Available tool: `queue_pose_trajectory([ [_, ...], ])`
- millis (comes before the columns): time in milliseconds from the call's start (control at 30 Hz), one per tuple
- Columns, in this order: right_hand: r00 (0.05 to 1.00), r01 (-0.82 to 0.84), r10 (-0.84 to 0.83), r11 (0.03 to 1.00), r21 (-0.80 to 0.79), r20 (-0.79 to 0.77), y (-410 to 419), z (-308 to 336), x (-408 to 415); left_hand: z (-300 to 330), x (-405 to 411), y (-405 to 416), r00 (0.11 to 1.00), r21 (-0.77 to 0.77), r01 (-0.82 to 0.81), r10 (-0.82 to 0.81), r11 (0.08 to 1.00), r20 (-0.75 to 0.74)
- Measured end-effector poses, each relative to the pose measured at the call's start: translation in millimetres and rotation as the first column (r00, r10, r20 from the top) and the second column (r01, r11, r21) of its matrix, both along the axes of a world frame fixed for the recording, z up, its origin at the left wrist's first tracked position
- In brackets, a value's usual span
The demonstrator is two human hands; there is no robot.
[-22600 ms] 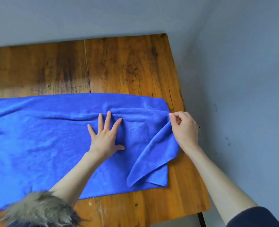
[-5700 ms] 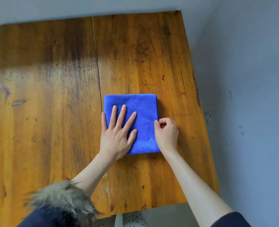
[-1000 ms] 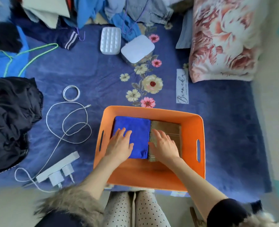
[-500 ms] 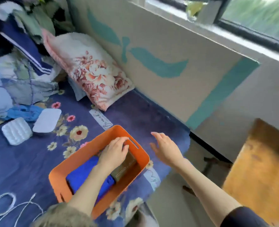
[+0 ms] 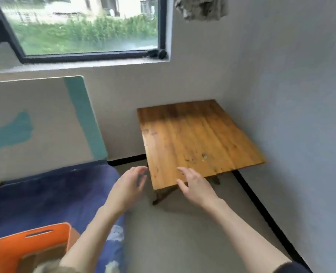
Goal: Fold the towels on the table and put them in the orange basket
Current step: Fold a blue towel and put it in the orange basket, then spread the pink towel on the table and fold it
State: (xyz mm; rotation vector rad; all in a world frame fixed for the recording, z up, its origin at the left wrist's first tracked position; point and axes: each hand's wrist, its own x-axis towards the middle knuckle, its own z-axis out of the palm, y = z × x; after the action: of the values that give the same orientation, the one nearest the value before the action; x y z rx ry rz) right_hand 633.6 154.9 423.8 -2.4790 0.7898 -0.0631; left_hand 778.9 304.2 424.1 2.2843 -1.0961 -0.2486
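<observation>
- Head view has swung off the bed and now faces the wooden bench (image 5: 198,138) under the window (image 5: 84,26); half a second ago I was still looking down into the orange basket (image 5: 9,251), which now sits cropped at 7 o'clock on the blue bedspread (image 5: 45,194).
- My left hand (image 5: 126,188) has come up out of the basket. It hangs in the air just off the bench's near-left corner, motion-blurred, with its grip spread loose and holding nothing.
- My right hand (image 5: 195,189) floats at about 5 o'clock of the bench, over its near edge as seen from here, fingers straight and relaxed, grip likewise empty. I cannot tell if it touches the wood.
- Towels: a second ago the blue one and a brown one lay side by side in the basket under my palms. Now only a brown patch (image 5: 45,255) shows inside the orange wall; I take it for the brown towel, though my left forearm hides most of the interior and the blue one is out of sight.
- Bench top shows bare wood wherever I can see it, with no towel on it.
- My reading: both hands have let go and the deposit is done. With nothing left on the bench to fold, I judge the task finished, or very nearly so, unless more towels lie outside this view.
</observation>
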Motion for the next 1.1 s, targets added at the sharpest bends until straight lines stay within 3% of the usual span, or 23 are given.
queue_pose_trajectory([
  [167, 0.948, 0.317, -0.317, 0.948, -0.013, 0.014, -37, 10, -164, 20, -129, -94, 0.94, -0.043, 0.341, -0.341, 0.939, 0.015],
  [333, 0.801, 0.599, -0.598, 0.801, -0.016, 0.027, -37, 12, -344, 23, -292, -153, 0.805, -0.076, 0.593, -0.592, 0.802, 0.033],
  [467, 0.624, 0.781, -0.781, 0.624, -0.013, 0.008, -13, 16, -483, 18, -426, -178, 0.64, -0.05, 0.767, -0.769, 0.639, -0.005],
  [600, 0.396, 0.917, -0.917, 0.397, 0.025, 0.039, 24, 17, -594, 22, -550, -196, 0.393, -0.032, 0.919, -0.919, 0.392, 0.012],
  [733, 0.153, 0.988, -0.987, 0.154, 0.03, 0.048, 60, 17, -689, 24, -666, -203, 0.156, 0.01, 0.988, -0.987, 0.156, 0.034],
  [933, -0.109, 0.994, -0.994, -0.109, 0.021, -0.019, 107, 3, -824, -9, -827, -201, -0.123, 0.068, 0.99, -0.992, -0.125, -0.037],
  [1100, -0.306, 0.952, -0.95, -0.307, 0.008, -0.061, 141, -19, -921, -34, -951, -191, -0.277, 0.119, 0.948, -0.95, -0.294, -0.146],
])
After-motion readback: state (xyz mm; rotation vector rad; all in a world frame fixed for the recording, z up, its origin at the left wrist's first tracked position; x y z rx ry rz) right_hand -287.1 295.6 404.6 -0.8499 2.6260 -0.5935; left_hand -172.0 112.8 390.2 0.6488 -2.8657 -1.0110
